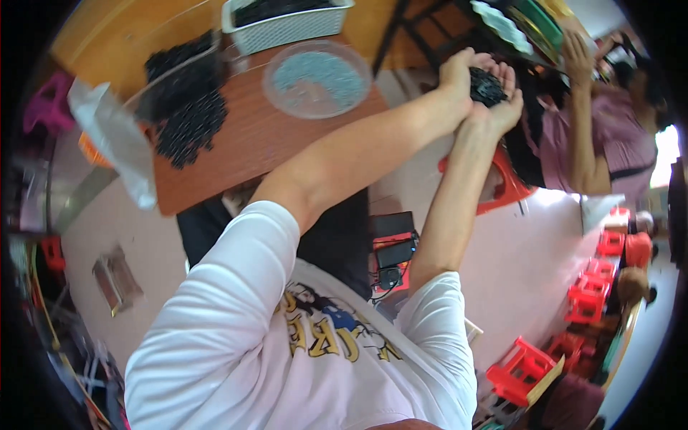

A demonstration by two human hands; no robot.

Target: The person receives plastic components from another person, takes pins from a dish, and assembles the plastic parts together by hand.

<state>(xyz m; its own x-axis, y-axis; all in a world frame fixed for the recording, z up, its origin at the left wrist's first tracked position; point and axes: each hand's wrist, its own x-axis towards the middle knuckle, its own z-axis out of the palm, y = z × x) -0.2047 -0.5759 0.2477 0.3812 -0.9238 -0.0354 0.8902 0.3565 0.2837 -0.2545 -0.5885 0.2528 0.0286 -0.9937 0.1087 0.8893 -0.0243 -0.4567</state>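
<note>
Both my arms reach to the far right, beyond the end of the brown table [251, 147]. My left hand [456, 80] and my right hand [504, 112] are cupped together around a heap of small black parts [487, 87]; their exact kind is too small to make out. On the table lies a larger pile of small black pieces [190, 129], spilling from a clear container [179, 86]. A round clear tray [276, 100] beside it holds many small light-blue pieces [319, 75].
A white basket [287, 36] with dark contents stands at the table's back. A person in a pink top [623, 143] sits close to my hands on the right. Near them is a red stool [505, 186]. A plastic bag [118, 140] hangs at the table's left edge.
</note>
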